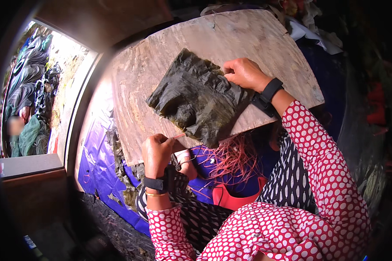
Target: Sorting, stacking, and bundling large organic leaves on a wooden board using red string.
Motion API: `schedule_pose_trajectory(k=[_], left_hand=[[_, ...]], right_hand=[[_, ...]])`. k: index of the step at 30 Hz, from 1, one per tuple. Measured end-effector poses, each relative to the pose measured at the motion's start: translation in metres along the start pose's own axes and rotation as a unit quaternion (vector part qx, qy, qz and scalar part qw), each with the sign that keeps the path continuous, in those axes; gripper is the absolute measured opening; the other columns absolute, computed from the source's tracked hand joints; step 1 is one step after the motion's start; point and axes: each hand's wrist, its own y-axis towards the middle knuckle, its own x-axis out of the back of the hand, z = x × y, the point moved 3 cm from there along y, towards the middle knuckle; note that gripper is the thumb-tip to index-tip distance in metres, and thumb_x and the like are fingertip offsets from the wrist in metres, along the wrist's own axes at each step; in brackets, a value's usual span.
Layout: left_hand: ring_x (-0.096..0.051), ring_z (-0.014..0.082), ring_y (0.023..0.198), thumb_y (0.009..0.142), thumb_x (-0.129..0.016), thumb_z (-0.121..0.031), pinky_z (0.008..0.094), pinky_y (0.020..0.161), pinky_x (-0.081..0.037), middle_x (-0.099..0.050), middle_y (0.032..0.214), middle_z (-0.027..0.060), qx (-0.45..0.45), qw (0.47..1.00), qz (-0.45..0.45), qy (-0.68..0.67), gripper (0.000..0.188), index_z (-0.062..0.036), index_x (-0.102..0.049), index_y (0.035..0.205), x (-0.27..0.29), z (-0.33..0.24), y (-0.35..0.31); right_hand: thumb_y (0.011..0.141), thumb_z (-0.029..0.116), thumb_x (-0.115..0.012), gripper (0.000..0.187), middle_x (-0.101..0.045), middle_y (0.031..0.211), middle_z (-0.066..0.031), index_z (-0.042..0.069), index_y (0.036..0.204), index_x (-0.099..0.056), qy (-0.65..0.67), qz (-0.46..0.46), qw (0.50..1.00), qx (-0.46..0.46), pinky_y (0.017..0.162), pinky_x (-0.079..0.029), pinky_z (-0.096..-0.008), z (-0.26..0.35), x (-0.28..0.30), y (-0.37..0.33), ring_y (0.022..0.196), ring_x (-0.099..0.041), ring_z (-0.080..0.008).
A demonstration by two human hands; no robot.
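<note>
A crinkled, dark green-brown sheet (196,95), thin and leaf-like, lies on a wooden board (148,65). My right hand (248,75) is closed at its upper right edge, the fingertips pinching that edge. By the board's near edge, my left hand (155,153) is closed on a thin red strand (179,135). The strand runs from my fingertips toward the sheet's lower corner; whether it passes under the sheet is hidden. Both wrists carry black bands.
Below the board, a tangled heap of red strands (233,158) lies on blue sheeting (98,167), near a red plastic piece (237,198). A bare foot (186,165) shows there. A doorway on the left opens onto bundled grey and green material (28,95).
</note>
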Motion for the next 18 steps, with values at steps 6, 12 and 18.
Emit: schedule_pose_trajectory(k=[6, 12, 18], left_hand=[[-0.066, 0.0356, 0.067, 0.072, -0.067, -0.025, 0.0399, 0.064, -0.052, -0.064, 0.067, 0.0228, 0.007, 1.000, 0.025, 0.014, 0.028, 0.0014, -0.071, 0.078, -0.006, -0.015, 0.007], [-0.067, 0.0345, 0.068, 0.074, -0.069, -0.024, 0.0400, 0.065, -0.052, -0.065, 0.068, 0.0215, 0.045, 0.997, -0.047, 0.032, 0.025, 0.0005, -0.070, 0.077, 0.018, 0.008, 0.028], [-0.066, 0.0372, 0.071, 0.074, -0.070, -0.025, 0.0418, 0.066, -0.051, -0.065, 0.072, 0.0218, 0.034, 0.991, -0.120, 0.046, 0.025, -0.0005, -0.069, 0.077, 0.022, -0.002, 0.028]], right_hand=[[0.073, 0.014, -0.064, 0.014, -0.062, 0.070, -0.0149, 0.002, 0.079, -0.062, 0.011, 0.085, 0.996, 0.032, 0.061, -0.046, -0.0364, -0.009, 0.012, 0.016, 0.065, -0.061, -0.0273], [0.074, 0.017, -0.067, 0.016, -0.064, 0.074, -0.0164, 0.004, 0.082, -0.065, -0.045, 0.033, 0.996, 0.068, 0.064, -0.048, -0.0384, -0.006, 0.013, 0.016, 0.069, -0.062, -0.0327], [0.075, 0.020, -0.067, 0.016, -0.064, 0.075, -0.0166, 0.005, 0.079, -0.064, -0.044, 0.002, 0.996, 0.073, 0.065, -0.049, -0.0402, 0.006, 0.009, 0.018, 0.072, -0.063, -0.0345]])
